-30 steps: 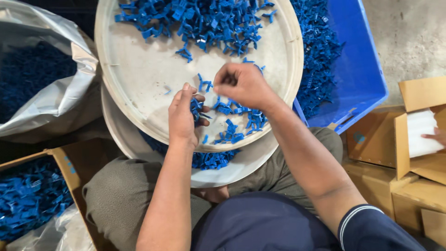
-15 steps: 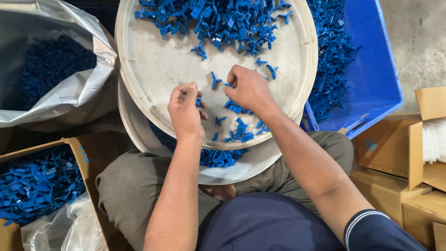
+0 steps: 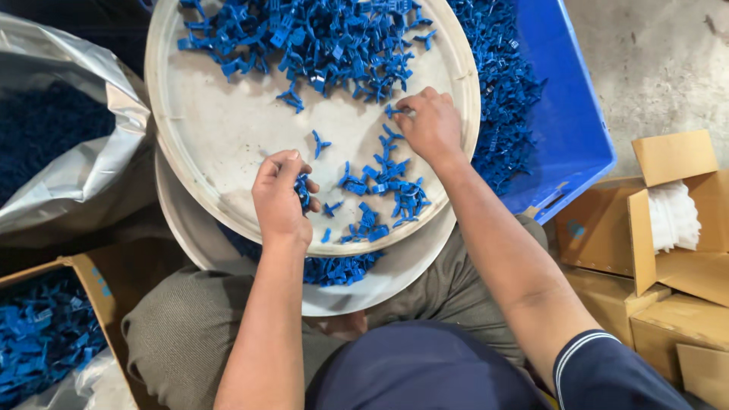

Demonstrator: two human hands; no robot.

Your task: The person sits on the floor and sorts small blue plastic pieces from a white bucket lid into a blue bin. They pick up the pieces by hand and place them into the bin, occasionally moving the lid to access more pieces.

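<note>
While your left hand (image 3: 279, 199) curls around a few blue plastic pieces (image 3: 302, 190), your right hand (image 3: 430, 121) pinches one from the round tray (image 3: 220, 144). One blue crate (image 3: 577, 129) sits beside it, two trays are stacked, with cardboard boxes (image 3: 668, 250) at right. Since before, your right hand has reached farther up.

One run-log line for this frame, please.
left hand: shut on small blue plastic clips | right hand: pinching one | round white tray
</note>
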